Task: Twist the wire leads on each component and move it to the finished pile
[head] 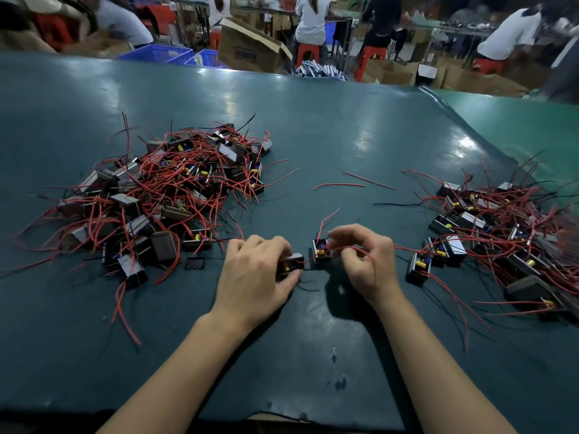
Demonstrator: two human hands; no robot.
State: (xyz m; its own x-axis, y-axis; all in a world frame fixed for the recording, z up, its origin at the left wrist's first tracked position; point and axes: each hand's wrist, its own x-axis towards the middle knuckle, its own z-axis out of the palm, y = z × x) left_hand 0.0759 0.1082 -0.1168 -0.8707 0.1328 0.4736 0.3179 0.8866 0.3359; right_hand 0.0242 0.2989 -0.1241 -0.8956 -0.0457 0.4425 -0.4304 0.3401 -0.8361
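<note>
Midway along the table's (313,126) near edge, the left hand (260,274) grips one component (293,264) to steady it, while the right hand (365,261) pinches the red leads (360,250) of a second component (321,251), seemingly for twisting.

Dark teal work table (313,120), glossy with light reflections; green mat (517,126) adjoining at right. Beyond: open cardboard box (247,48), blue plastic crates (163,53), red stools (308,53), seated workers (313,20) at further benches.
</note>
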